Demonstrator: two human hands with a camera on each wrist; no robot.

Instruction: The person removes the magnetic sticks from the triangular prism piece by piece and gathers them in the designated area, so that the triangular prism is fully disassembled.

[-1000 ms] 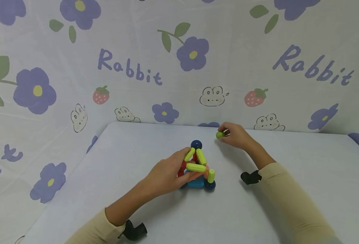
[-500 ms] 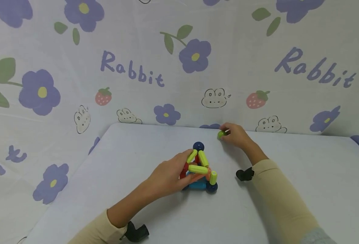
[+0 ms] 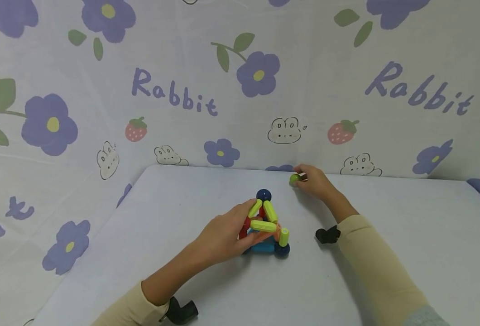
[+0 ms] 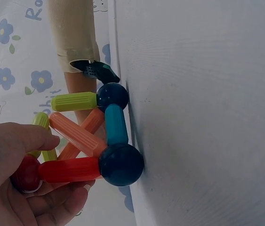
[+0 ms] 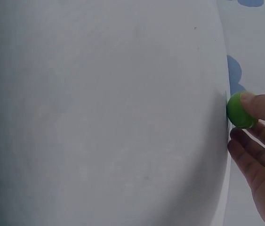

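My left hand [image 3: 223,233] holds a structure of coloured ribbed rods [image 3: 263,226] joined by balls, its thumb and fingers around a red ball [image 4: 27,173] in the left wrist view. Dark blue balls [image 4: 121,165] sit at the structure's corners, linked by red, teal, orange and yellow-green rods. One yellow-green rod [image 4: 74,101] sticks out from a corner ball with its far end free. Toward the table's back edge, my right hand [image 3: 314,181] pinches a green ball [image 5: 238,110] between thumb and fingers, close over the white surface.
A white table [image 3: 378,217] spreads under both hands. Behind it hangs a patterned cloth [image 3: 175,50] with purple flowers, strawberries and rabbits. Black wrist-worn pieces [image 3: 180,311] stick out from both sleeves, near the tabletop.
My right forearm has shifted slightly left, while the right hand keeps its pinch on the green ball near the back edge. The left hand and the structure stay nearly still.
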